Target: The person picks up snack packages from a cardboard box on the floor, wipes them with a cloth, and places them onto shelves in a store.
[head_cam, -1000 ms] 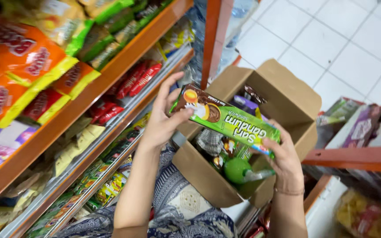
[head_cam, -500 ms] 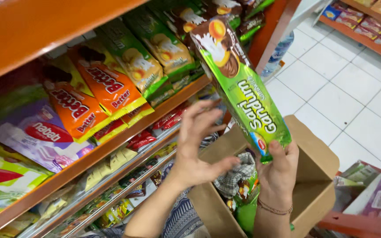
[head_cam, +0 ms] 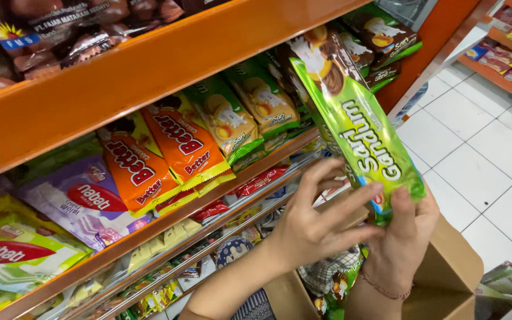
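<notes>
A long green snack packet [head_cam: 357, 127] is held tilted up toward the orange shelf [head_cam: 149, 65], its top end near the matching green packets [head_cam: 250, 112] stacked there. My right hand [head_cam: 401, 237] grips the packet's lower end. My left hand [head_cam: 315, 222] has its fingers spread and touches the packet's lower left side. Below both hands stands an open brown cardboard box [head_cam: 445, 266] with more packets inside.
Orange snack packets [head_cam: 161, 154] and purple and green wafer packets [head_cam: 72, 201] fill the shelf to the left. Lower shelves hold small sweets [head_cam: 167, 284]. White floor tiles [head_cam: 487, 142] lie to the right, with another orange rack [head_cam: 511, 53] beyond.
The packet has gone from level over the box to tilted upright and up toward the shelf. The view has swung left and up to the shelves.
</notes>
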